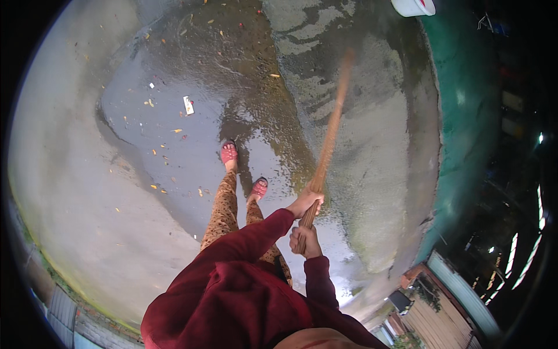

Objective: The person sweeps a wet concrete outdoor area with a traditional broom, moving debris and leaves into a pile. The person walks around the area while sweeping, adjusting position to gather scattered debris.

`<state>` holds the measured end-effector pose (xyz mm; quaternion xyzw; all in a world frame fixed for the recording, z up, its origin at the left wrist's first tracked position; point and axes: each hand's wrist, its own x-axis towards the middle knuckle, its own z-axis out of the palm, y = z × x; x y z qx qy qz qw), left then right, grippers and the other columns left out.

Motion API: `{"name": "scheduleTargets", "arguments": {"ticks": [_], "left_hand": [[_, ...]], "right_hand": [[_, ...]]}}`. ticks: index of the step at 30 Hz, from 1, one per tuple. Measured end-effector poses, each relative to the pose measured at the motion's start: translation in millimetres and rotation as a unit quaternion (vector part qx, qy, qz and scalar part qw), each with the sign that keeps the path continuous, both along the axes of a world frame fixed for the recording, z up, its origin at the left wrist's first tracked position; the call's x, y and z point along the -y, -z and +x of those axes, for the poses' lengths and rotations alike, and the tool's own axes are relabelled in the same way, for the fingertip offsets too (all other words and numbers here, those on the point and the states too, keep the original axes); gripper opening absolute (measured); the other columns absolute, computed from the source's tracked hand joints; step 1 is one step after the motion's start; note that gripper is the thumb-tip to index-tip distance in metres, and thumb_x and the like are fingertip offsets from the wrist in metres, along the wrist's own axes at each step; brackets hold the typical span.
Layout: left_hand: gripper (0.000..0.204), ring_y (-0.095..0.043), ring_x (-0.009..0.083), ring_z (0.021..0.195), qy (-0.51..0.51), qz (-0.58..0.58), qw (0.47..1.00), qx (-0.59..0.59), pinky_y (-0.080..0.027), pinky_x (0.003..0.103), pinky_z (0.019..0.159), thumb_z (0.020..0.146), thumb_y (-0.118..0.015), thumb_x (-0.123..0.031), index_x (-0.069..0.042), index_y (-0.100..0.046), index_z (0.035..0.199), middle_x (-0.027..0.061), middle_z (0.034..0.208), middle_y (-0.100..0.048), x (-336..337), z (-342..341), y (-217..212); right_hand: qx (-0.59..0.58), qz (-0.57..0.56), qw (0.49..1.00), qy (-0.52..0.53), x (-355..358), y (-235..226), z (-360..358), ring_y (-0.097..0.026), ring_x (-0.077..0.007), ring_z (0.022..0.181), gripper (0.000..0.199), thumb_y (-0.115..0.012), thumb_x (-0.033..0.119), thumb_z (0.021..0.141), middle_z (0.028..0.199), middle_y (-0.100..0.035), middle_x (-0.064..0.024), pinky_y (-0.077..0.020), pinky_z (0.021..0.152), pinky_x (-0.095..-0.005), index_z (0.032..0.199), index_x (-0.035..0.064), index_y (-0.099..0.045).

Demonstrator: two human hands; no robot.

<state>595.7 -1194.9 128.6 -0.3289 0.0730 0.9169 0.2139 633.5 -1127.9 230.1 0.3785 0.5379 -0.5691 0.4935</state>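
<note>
A long brown broom (329, 139), seemingly a bundle of thin sticks, slants up and to the right in front of me. Its far end is smeared by motion over the wet ground. My left hand (306, 202) wraps round it partway along. Closer to its near end, my right hand (306, 239) is also closed on the broom. Both arms are in dark red sleeves. The wet concrete ground (157, 125) carries small yellow leaves and bits of litter, with a white scrap (188, 105) among them, left of the broom.
My feet, in red sandals (229, 152), stand on the wet patch. A green surface (459, 134) runs along the right, with a white tub (414, 7) at its far end. Corrugated panels (459, 285) stand at the lower right; dark, cluttered space lies beyond the green.
</note>
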Motion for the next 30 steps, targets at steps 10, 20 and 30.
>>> {"name": "scheduleTargets", "arguments": {"ticks": [10,20,30], "left_hand": [[0.012,-0.045,0.0119,0.048,-0.147,0.071,0.971,0.174,-0.039,0.025,0.045,0.07,-0.054,-0.016,-0.008,-0.046,0.069,0.0012,0.057,-0.046,165,84,110],[0.044,-0.052,0.0181,0.042,-0.034,-0.226,0.971,0.076,-0.046,0.031,0.035,0.066,-0.049,0.005,-0.006,-0.029,0.103,0.0083,0.063,-0.048,186,30,-11],[0.016,-0.051,0.0172,0.047,0.164,-0.112,0.968,-0.151,-0.042,0.032,0.046,0.07,-0.058,-0.014,0.0,-0.056,0.063,0.0081,0.056,-0.054,42,-107,39]], "right_hand": [[0.073,-0.07,0.968,-0.23,165,68,4,-0.048,-0.0144,0.044,0.009,-0.053,0.01,0.072,0.054,-0.046,-0.0033,-0.0448,0.043,-0.0294,0.068,0.0049,-0.047],[0.03,-0.165,0.982,-0.086,130,18,1,-0.043,-0.0128,0.033,0.012,-0.05,0.007,0.074,0.051,-0.044,-0.0037,-0.038,0.031,-0.028,0.065,0.0053,-0.042],[-0.019,-0.052,0.975,0.217,74,15,-110,-0.041,-0.0071,0.047,0.016,-0.052,0.009,0.076,0.054,-0.039,0.0038,-0.0399,0.046,-0.0201,0.064,0.0106,-0.041]]}}
